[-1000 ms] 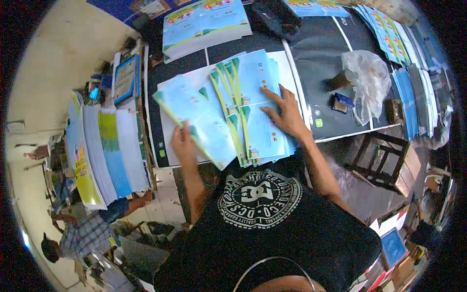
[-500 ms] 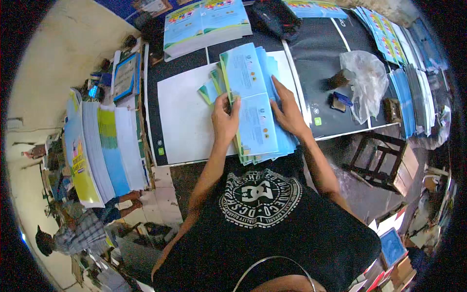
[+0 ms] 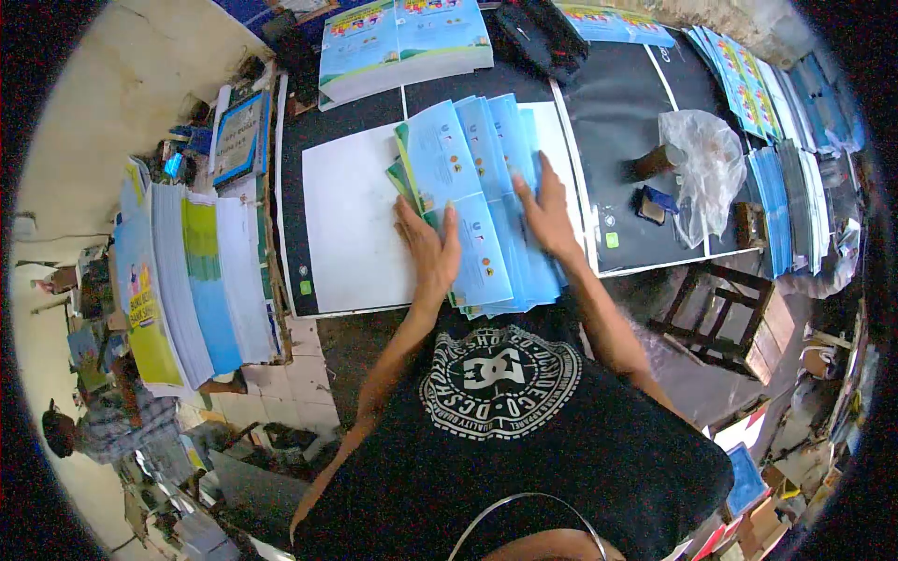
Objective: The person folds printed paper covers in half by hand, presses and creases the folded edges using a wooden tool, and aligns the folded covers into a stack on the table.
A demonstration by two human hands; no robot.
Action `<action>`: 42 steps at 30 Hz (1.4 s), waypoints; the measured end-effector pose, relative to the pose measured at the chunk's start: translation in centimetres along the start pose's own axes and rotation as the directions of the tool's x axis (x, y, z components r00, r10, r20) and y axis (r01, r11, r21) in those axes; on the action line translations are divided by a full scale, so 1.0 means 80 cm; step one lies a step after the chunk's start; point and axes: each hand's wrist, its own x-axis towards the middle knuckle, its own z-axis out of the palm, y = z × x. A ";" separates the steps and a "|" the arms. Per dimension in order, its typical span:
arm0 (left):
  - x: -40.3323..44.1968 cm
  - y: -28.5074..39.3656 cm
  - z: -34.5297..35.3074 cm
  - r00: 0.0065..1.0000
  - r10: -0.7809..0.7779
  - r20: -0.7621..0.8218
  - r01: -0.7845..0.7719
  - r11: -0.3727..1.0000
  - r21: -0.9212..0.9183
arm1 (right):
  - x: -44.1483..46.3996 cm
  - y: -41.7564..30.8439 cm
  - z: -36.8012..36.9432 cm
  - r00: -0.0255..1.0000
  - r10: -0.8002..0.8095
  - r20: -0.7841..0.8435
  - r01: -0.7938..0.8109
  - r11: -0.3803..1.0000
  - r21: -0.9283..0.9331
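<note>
A fanned stack of light-blue printed sheets (image 3: 482, 234) with green edges lies between my two hands, on a white board (image 3: 351, 224). Its upper layers are spread into stepped, overlapping bundles. My left hand (image 3: 430, 257) is at the stack's left edge, thumb resting over the top sheet and fingers stretched along the side. On the other side, my right hand (image 3: 552, 220) rests with its thumb on the sheets and its straight fingers along the right edge. Neither hand is wrapped round the paper. The undersides of the sheets are hidden.
A thick stack of printed sheets (image 3: 407, 61) and a black bag (image 3: 543, 42) stand at the back. To the right are a clear plastic bag (image 3: 700, 178), a brown cylinder (image 3: 658, 162) and a blue stamp pad-like object (image 3: 653, 204). Tall paper stacks (image 3: 201, 280) stand left.
The stack's upper layers have spread into more visible steps, the top one shifting left and down. My left fingers have straightened from a curled grip. My right hand has stayed by the right edge.
</note>
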 end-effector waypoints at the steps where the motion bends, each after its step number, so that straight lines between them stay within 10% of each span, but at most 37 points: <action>1: 0.000 0.002 -0.001 1.000 0.002 -0.003 -0.002 1.000 -0.020 | 0.001 -0.011 0.008 0.999 0.004 0.037 -0.004 1.000 -0.001; 9: -0.006 0.007 -0.007 0.993 -0.059 -0.099 0.019 0.933 -0.360 | 0.012 -0.074 0.054 0.969 -0.038 0.243 0.014 0.995 0.102; 15: -0.013 0.022 -0.017 0.981 -0.087 -0.175 0.010 0.915 -0.402 | 0.020 -0.079 0.045 0.917 0.071 0.393 -0.202 0.931 0.304; 30: -0.003 0.007 -0.008 0.957 -0.062 -0.283 -0.086 0.872 -0.481 | 0.036 -0.085 0.038 0.812 -0.172 0.558 -0.133 0.876 0.463; 39: -0.012 0.015 -0.075 0.983 -0.127 -0.132 -0.006 0.698 -0.716 | 0.046 -0.175 -0.061 0.745 -0.479 0.465 0.421 0.878 0.229; 42: 0.002 -0.029 -0.114 0.915 -0.220 -0.338 -0.086 0.713 -0.696 | 0.048 -0.211 -0.099 0.654 -0.596 0.466 0.640 0.765 0.079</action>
